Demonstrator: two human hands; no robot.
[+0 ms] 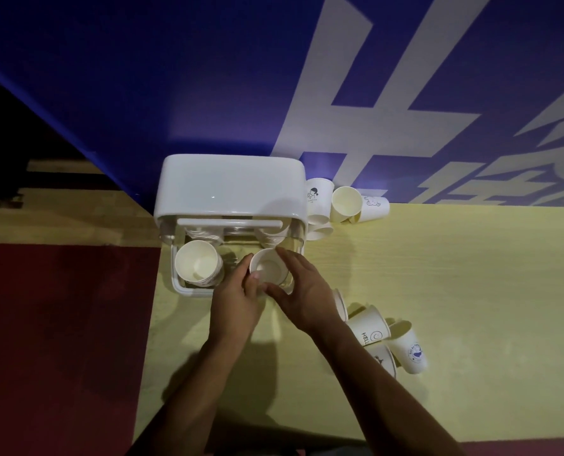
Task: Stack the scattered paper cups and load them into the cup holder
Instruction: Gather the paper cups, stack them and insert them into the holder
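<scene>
- Right now I see my left hand (238, 297) and my right hand (302, 291) both wrapped around one white paper cup (267, 268); the fingers are curled on its rim and sides, holding it open side up.
- That cup sits over the right slot of the white plastic cup holder (231, 192); I cannot tell if it is all the way down yet.
- On the left slot a stack of white paper cups (197, 263) is already in; it looks a bit crooked.
- More cups wait on the pale yellow wooden table (455, 274); a far bunch of cups (346, 204) lies just beside the holder, and a near bunch of printed cups (386, 340) lies by my right arm.
- I think I could squash the cup if I squeeze hard; thin paper bends easily.
- I think a tilted cup could jam on the slot edge; then it would not slide down.
- My right arm is close to the near bunch; a quick move could roll those cups away.
</scene>
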